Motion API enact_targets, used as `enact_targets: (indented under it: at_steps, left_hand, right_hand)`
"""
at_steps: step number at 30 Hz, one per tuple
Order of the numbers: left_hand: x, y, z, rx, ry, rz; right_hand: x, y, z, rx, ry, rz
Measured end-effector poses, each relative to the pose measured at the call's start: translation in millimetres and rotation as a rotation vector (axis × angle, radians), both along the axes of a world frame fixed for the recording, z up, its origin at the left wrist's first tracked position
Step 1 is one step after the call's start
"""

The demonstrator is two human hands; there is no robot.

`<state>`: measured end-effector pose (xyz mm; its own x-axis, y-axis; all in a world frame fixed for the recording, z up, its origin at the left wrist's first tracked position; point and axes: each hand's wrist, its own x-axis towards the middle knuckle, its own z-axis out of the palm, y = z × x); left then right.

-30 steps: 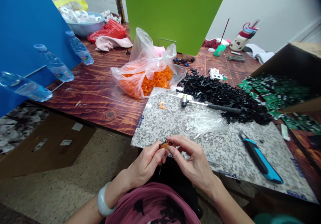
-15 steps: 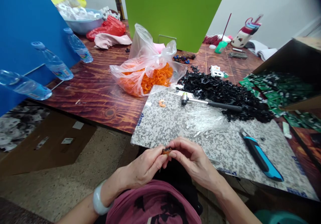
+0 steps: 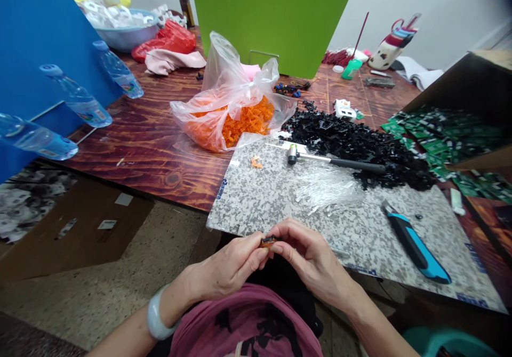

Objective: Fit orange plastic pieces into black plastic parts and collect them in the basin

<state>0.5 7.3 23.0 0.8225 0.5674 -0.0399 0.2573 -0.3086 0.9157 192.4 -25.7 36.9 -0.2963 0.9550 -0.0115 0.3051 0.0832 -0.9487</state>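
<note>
Between the fingertips of both hands is a small orange and black plastic part (image 3: 268, 242), mostly covered by the fingers. My left hand (image 3: 236, 261) pinches its left end, and my right hand (image 3: 306, 256) grips the right end. Both hands are just off the front edge of the speckled stone slab (image 3: 256, 202). A single orange plastic piece (image 3: 256, 162) lies on that slab. Farther right on it are a small hammer (image 3: 336, 161), a spread of thin clear strips (image 3: 328, 189), and a blue and black utility knife (image 3: 418, 245).
Behind the slab stands a clear bag of orange pieces (image 3: 244, 120), beside a heap of black plastic parts (image 3: 348, 144). Green circuit boards (image 3: 444, 138) spill from a box at right. Several water bottles (image 3: 76, 98) lean at left. A green panel (image 3: 272, 21) rises at the back.
The view has shifted slightly. Both hands keep hold of the orange and black part in nearly the same place, and a bit more of it shows between the fingers.
</note>
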Motion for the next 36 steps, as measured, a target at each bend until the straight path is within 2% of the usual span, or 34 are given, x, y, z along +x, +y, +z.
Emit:
enact_targets:
  at_steps: [9,25,36]
  left_hand:
    - [-0.7,-1.7,1.1,0.033,-0.024,0.009]
    - [-5.4,-2.3,-2.1,-0.024,-0.087,-0.021]
    - [-4.2,-1.2,-10.6,0.154,-0.004,0.034]
  right_hand:
    - [-4.4,-3.6,-1.2,0.085,-0.035,0.023]
    - [-10.3,-8.5,-2.1,0.128,-0.014,0.01]
    - [-1.4,-5.9,-7.1,0.057,0.001,-0.018]
